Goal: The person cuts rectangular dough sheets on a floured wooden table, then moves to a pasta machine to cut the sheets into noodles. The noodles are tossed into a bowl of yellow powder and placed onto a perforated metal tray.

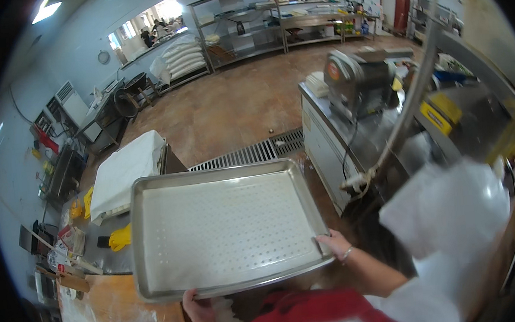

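A large metal tray with a perforated bottom [226, 227] is held up in front of me. My left hand [197, 304] grips its near rim at the lower left. At the lower right corner my right hand [334, 244] clasps the side rim, the thumb over the edge. No food or other object lies in the tray. Beneath and to the left of it, a floured wooden work surface [115, 313] shows. A white cloth [126, 171] covers a stack just beyond the tray's upper left corner.
Yellow gloves [120, 239] lie on a steel table at left. A floor drain grate [239, 155] runs behind the tray. To the right stands a steel-topped counter with a metal machine [356, 85]. White plastic sheeting [447, 205] is near my right arm. Shelving [247, 30] lines the far wall.
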`<state>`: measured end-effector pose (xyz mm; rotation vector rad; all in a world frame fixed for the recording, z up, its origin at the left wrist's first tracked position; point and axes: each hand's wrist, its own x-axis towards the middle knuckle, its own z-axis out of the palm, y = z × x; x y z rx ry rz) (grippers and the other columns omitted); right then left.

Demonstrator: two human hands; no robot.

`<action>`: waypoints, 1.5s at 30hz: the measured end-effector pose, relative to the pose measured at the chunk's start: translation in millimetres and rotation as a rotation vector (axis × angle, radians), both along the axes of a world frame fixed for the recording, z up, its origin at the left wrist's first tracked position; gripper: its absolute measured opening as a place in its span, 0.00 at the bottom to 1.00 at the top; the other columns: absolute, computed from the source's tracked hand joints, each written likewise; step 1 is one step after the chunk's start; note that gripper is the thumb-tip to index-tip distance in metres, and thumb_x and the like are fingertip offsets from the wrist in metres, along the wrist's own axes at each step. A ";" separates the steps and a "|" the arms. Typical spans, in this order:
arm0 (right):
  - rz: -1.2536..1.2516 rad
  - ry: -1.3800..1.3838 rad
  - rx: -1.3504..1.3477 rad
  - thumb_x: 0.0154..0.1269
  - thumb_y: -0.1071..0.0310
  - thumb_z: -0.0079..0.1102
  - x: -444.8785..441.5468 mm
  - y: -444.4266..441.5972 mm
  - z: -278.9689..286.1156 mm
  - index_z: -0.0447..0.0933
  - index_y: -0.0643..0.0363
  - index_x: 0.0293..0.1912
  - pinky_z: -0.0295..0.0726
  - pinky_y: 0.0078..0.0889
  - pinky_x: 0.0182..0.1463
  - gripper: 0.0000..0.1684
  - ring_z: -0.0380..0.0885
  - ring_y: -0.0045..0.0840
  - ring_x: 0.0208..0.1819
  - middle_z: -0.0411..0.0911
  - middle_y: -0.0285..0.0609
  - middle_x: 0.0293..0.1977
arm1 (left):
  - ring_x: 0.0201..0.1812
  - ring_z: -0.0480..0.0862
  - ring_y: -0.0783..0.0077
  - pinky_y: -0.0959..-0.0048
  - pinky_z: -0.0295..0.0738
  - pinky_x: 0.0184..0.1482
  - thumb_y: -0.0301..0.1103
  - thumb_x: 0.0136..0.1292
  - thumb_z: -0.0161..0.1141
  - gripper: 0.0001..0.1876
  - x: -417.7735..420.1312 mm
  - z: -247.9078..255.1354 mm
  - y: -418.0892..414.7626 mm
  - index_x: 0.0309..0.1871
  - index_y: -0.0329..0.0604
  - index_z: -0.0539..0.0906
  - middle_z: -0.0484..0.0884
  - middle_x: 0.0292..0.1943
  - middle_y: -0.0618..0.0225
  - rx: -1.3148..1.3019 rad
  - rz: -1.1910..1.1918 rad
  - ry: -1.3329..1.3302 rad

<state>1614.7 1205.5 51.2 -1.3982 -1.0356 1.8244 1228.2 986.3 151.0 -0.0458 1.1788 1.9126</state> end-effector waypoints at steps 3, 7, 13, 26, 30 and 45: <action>0.045 0.021 0.006 0.65 0.65 0.65 -43.1 85.6 7.0 0.78 0.64 0.53 0.81 0.31 0.47 0.19 0.80 0.24 0.42 0.83 0.40 0.42 | 0.49 0.82 0.58 0.57 0.78 0.54 0.35 0.54 0.56 0.17 2.4 36.1 65.1 0.48 0.42 0.78 0.82 0.46 0.63 0.009 0.104 -0.011; 0.090 0.040 0.078 0.63 0.67 0.66 -101.0 186.1 -11.2 0.79 0.64 0.53 0.80 0.29 0.46 0.20 0.80 0.22 0.41 0.83 0.39 0.42 | 0.49 0.81 0.61 0.59 0.77 0.54 0.35 0.53 0.56 0.14 -45.9 22.2 152.8 0.44 0.42 0.77 0.80 0.43 0.66 -0.009 0.199 0.112; 0.016 -0.061 0.211 0.62 0.67 0.66 -133.1 333.1 -1.9 0.80 0.63 0.50 0.80 0.28 0.44 0.17 0.81 0.21 0.40 0.83 0.38 0.40 | 0.47 0.81 0.63 0.62 0.78 0.52 0.32 0.53 0.56 0.13 -108.0 25.5 343.8 0.42 0.42 0.78 0.80 0.42 0.67 0.010 0.098 0.083; -0.140 -0.192 0.227 0.59 0.73 0.66 -132.9 667.9 -4.6 0.76 0.65 0.54 0.81 0.29 0.46 0.23 0.81 0.23 0.39 0.83 0.40 0.38 | 0.46 0.83 0.60 0.61 0.78 0.51 0.34 0.53 0.56 0.12 -161.6 23.5 773.8 0.40 0.41 0.79 0.83 0.42 0.64 -0.057 -0.123 0.144; -0.177 -0.109 0.215 0.58 0.72 0.65 -161.3 771.4 33.3 0.76 0.62 0.52 0.80 0.29 0.39 0.21 0.79 0.22 0.30 0.82 0.39 0.30 | 0.53 0.81 0.58 0.57 0.77 0.55 0.38 0.56 0.57 0.21 -199.8 26.2 871.2 0.52 0.40 0.78 0.82 0.50 0.61 -0.053 -0.134 0.185; -0.483 -0.198 0.329 0.55 0.71 0.64 -150.7 1107.1 32.8 0.74 0.62 0.61 0.78 0.30 0.53 0.31 0.82 0.29 0.44 0.84 0.48 0.44 | 0.61 0.76 0.54 0.54 0.71 0.63 0.50 0.65 0.55 0.31 -214.7 52.8 1358.0 0.67 0.40 0.71 0.76 0.62 0.59 0.020 -0.448 0.132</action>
